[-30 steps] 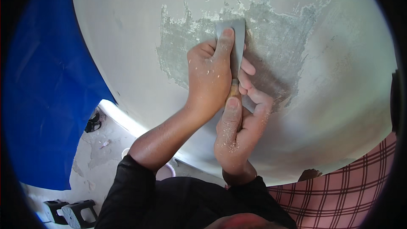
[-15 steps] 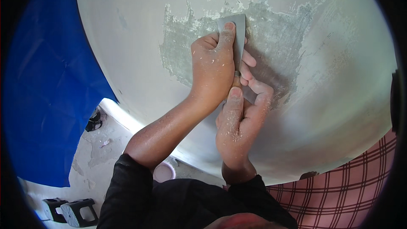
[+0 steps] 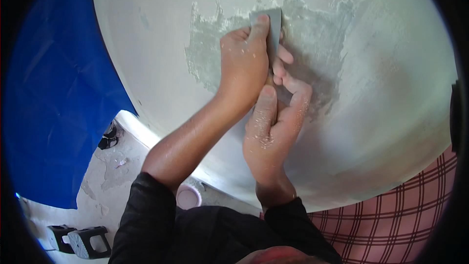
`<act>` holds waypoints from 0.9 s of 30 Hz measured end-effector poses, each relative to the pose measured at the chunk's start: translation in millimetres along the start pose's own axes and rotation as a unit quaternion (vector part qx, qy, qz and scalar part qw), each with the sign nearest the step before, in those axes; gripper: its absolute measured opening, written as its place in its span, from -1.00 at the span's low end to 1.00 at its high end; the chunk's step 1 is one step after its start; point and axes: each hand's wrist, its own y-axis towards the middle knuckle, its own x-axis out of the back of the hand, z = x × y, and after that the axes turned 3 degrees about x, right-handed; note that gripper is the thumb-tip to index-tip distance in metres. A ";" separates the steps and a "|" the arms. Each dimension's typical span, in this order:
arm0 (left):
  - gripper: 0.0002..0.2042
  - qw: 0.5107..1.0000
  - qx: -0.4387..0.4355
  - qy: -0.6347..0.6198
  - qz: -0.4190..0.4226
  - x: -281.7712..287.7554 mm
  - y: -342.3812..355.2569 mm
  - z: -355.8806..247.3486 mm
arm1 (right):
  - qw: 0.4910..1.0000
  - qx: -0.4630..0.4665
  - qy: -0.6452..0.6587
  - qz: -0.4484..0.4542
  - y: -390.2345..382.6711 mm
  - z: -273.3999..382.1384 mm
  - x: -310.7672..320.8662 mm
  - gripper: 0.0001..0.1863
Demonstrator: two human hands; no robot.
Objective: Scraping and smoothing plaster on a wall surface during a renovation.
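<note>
Both of my hands are on one putty knife, a grey metal blade [image 3: 274, 29] with a wooden handle that is mostly hidden. My left hand [image 3: 244, 66] grips the blade, its thumb lying flat along the metal. Lower down, my right hand [image 3: 276, 129] holds the handle between its thumb and curled fingers. White flakes and dust cling to both hands. The blade's top edge rests at the upper border of a bare grey patch [image 3: 317, 39] on a large, curved, pale surface [image 3: 156, 54]. Ragged whitish edges surround the patch.
A blue sheet [image 3: 53, 83] hangs at the left. On the pale floor [image 3: 105, 176] below it are black blocky objects [image 3: 90, 242] with openings and a small pinkish tub [image 3: 188, 197]. Red checked cloth [image 3: 391, 220] lies under the curved surface at the lower right.
Both hands and the putty knife have shifted slightly upward, away from me. Their grip looks the same.
</note>
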 end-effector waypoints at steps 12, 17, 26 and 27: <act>-0.61 0.998 0.056 -0.018 -0.003 -7.0 -8.0 -1.2 | 0.997 0.056 -0.054 -0.013 -5.9 -10.4 7.2 -0.66; -0.60 0.999 0.041 -0.029 0.003 -8.4 -4.3 -4.5 | 0.996 0.078 -0.025 -0.040 -0.9 -8.8 0.2 -0.76; -0.58 1.000 0.020 -0.022 -0.001 -15.1 -2.7 -2.3 | 0.999 0.003 -0.027 -0.028 1.2 -7.0 8.5 -0.81; -0.57 1.000 0.013 -0.018 -0.002 -15.7 -1.1 2.1 | 0.999 0.012 -0.027 -0.043 1.5 -11.2 8.0 -0.80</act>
